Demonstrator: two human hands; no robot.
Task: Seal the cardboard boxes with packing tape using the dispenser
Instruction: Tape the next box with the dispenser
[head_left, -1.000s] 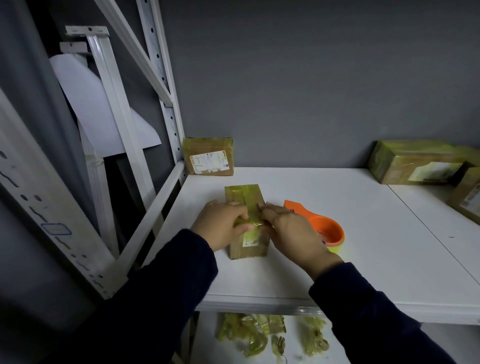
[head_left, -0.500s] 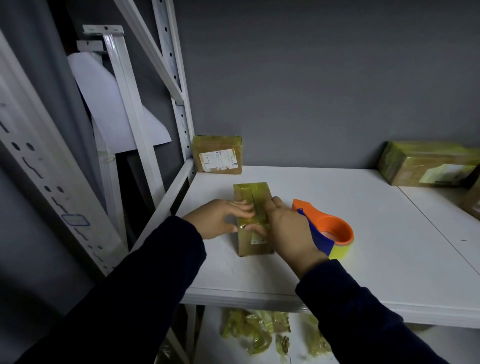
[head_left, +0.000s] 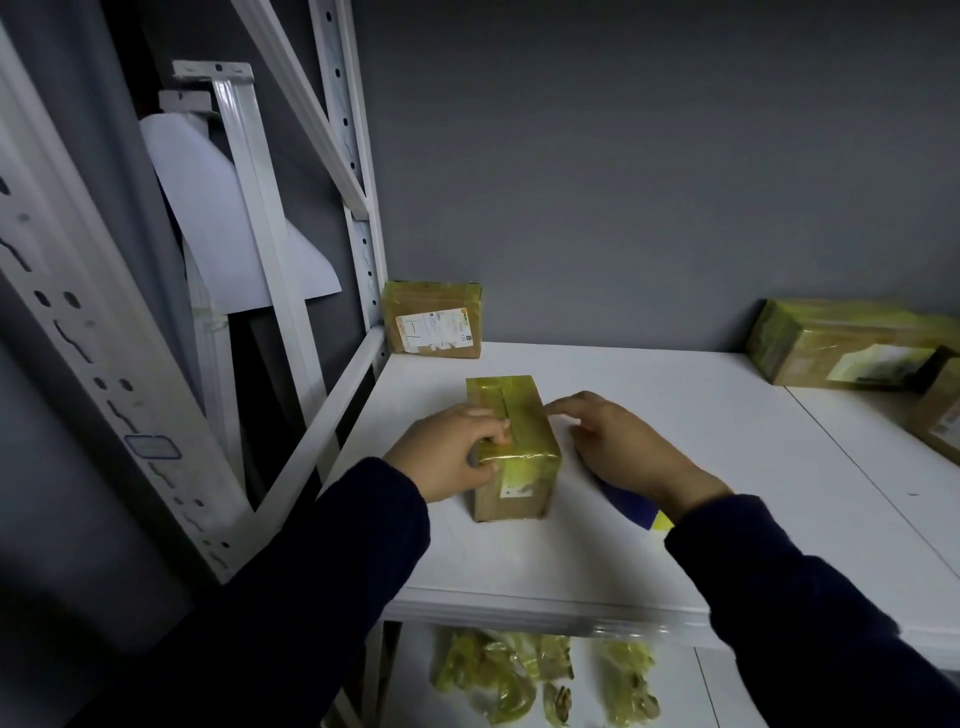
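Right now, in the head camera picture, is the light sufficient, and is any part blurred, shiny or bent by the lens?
Head view: dim overall, sleeves nearly black. Head view: small glare on the taped box beside the left hand. Head view: the front edge of the white shelf is smeared. Head view: the rack posts lean and bend from the wide lens.

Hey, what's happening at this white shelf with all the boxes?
A person in dark sleeves is working on a small cardboard box already wrapped in yellowish tape, on a white shelf. The left hand grips the box's near left corner, while the right hand touches its right edge with the fingertips. The tape dispenser lies mostly hidden under the right wrist. Another taped box stands in the back corner.
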